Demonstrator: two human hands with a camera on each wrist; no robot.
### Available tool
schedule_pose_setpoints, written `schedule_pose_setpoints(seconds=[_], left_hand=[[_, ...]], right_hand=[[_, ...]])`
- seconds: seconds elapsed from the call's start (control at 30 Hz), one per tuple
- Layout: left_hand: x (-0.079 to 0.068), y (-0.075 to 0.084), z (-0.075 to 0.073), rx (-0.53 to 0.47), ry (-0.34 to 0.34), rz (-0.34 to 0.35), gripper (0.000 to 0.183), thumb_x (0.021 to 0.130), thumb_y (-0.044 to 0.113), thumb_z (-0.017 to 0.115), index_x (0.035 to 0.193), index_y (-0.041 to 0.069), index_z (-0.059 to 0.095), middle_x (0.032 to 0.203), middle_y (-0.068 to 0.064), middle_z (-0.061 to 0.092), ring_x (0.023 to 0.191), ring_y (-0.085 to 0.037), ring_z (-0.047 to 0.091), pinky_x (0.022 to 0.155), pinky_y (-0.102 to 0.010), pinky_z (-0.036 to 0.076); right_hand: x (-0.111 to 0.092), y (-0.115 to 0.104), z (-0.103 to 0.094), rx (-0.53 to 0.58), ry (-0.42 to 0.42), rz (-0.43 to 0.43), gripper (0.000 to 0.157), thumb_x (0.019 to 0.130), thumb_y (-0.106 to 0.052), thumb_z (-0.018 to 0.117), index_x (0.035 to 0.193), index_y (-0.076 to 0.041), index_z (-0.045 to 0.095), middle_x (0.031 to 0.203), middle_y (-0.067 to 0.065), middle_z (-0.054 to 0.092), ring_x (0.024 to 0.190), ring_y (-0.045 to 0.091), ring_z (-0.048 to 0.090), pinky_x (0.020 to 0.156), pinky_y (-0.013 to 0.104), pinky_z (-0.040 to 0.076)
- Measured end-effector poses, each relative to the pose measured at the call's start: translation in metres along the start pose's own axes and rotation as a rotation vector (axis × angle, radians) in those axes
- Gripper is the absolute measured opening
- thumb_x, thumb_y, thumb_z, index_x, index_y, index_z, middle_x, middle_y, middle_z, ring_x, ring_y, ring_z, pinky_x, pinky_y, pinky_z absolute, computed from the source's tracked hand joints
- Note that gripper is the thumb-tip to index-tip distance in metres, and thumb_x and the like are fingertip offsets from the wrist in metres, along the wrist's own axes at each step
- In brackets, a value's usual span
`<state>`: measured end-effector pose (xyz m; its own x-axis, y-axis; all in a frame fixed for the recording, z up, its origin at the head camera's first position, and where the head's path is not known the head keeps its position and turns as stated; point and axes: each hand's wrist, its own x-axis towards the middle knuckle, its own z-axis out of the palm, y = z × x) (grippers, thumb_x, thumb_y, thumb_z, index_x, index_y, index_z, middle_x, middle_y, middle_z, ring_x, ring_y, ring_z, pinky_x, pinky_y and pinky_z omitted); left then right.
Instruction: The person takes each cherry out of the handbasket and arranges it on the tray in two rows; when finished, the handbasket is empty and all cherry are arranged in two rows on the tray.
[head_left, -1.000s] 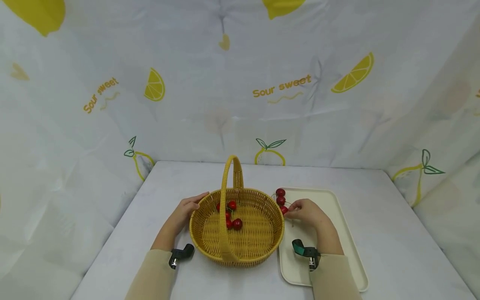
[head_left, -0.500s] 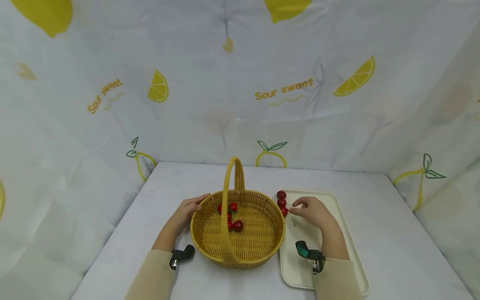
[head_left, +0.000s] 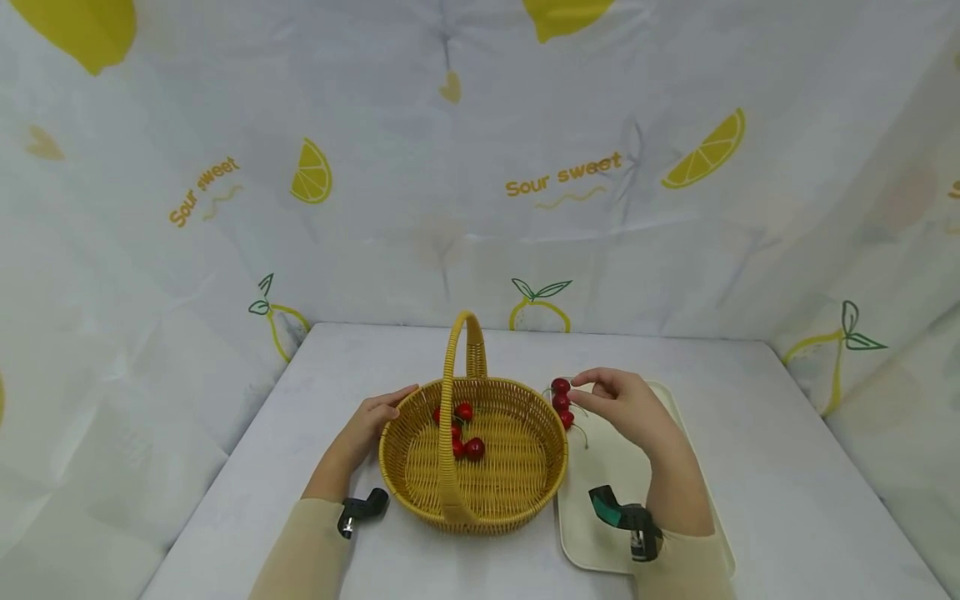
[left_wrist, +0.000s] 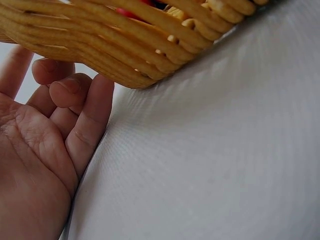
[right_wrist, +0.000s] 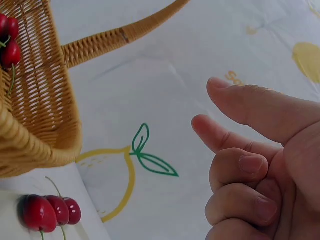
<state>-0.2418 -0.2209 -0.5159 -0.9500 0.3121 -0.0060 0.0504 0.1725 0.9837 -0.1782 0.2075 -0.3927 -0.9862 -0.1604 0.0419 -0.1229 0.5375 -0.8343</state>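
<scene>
A yellow wicker basket with a tall arched handle stands mid-table, with several red cherries inside. At its left side my left hand grips the rim, thumb over the edge and fingers along the outer wall; the left wrist view shows the bent fingers under the weave. Three stemmed cherries lie in a row at the left edge of the cream tray. Over the tray's far part, close to that row, is my right hand. Its thumb and forefinger are spread with nothing between them; the other fingers are bent.
The tray lies right beside the basket, its left edge near the basket wall. The basket handle arches high over the bowl. A printed white cloth hangs behind the table.
My right hand has let go of the nearest cherry, its thumb and forefinger parting, and has moved away along the row toward the farther cherries. Left hand and basket stay put.
</scene>
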Motion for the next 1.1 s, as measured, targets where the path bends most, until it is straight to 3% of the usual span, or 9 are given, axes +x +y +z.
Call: schedule_pose_setpoints(seconds=[0.17, 0.4, 0.47, 0.6, 0.83, 1.1], left_hand=[[0.0, 0.0, 0.0, -0.005, -0.009, -0.001, 0.063, 0.086, 0.018, 0.048, 0.149, 0.012, 0.056, 0.152, -0.009, 0.052, 0.145, -0.031, 0.041, 0.114, -0.043, 0.033], [0.001, -0.002, 0.0, -0.012, -0.012, 0.001, 0.063, 0.087, 0.016, 0.048, 0.149, 0.011, 0.056, 0.152, -0.008, 0.052, 0.147, -0.03, 0.039, 0.117, -0.048, 0.027], [0.001, -0.002, 0.0, -0.017, -0.014, -0.002, 0.063, 0.087, 0.016, 0.048, 0.149, 0.011, 0.056, 0.152, -0.007, 0.052, 0.147, -0.029, 0.038, 0.118, -0.049, 0.026], [0.001, -0.001, 0.0, -0.025, -0.016, -0.006, 0.062, 0.087, 0.016, 0.049, 0.149, 0.011, 0.056, 0.153, -0.007, 0.051, 0.148, -0.03, 0.036, 0.119, -0.052, 0.023], [0.002, -0.002, 0.0, -0.029, -0.026, 0.002, 0.063, 0.087, 0.017, 0.049, 0.149, 0.011, 0.055, 0.154, -0.009, 0.05, 0.149, -0.032, 0.035, 0.119, -0.054, 0.021], [0.002, -0.002, -0.001, -0.028, -0.025, 0.009, 0.063, 0.087, 0.018, 0.049, 0.149, 0.011, 0.055, 0.153, -0.009, 0.051, 0.148, -0.031, 0.036, 0.119, -0.053, 0.022]], right_hand=[[-0.008, -0.019, 0.004, 0.104, -0.006, -0.057, 0.034, 0.093, -0.026, 0.076, 0.117, -0.003, 0.071, 0.067, 0.001, 0.04, 0.062, 0.015, 0.035, 0.055, 0.03, 0.032], [-0.012, -0.036, 0.019, 0.289, -0.098, -0.137, 0.036, 0.094, -0.018, 0.074, 0.125, 0.0, 0.067, 0.072, 0.004, 0.047, 0.069, 0.014, 0.053, 0.067, 0.028, 0.049], [-0.012, -0.04, 0.024, 0.314, -0.126, -0.149, 0.036, 0.095, -0.018, 0.073, 0.125, -0.001, 0.067, 0.073, 0.003, 0.046, 0.062, 0.012, 0.046, 0.056, 0.026, 0.045], [-0.01, -0.045, 0.036, 0.33, -0.169, -0.144, 0.036, 0.095, -0.02, 0.073, 0.126, -0.002, 0.067, 0.076, 0.003, 0.048, 0.062, 0.01, 0.039, 0.054, 0.025, 0.036], [0.001, -0.045, 0.069, 0.292, -0.225, -0.122, 0.038, 0.096, -0.024, 0.072, 0.127, -0.003, 0.068, 0.079, 0.002, 0.05, 0.069, 0.014, 0.042, 0.063, 0.028, 0.038], [0.007, -0.043, 0.11, 0.284, -0.234, -0.086, 0.041, 0.095, -0.029, 0.073, 0.125, -0.002, 0.069, 0.08, 0.002, 0.052, 0.074, 0.017, 0.045, 0.062, 0.028, 0.037]])
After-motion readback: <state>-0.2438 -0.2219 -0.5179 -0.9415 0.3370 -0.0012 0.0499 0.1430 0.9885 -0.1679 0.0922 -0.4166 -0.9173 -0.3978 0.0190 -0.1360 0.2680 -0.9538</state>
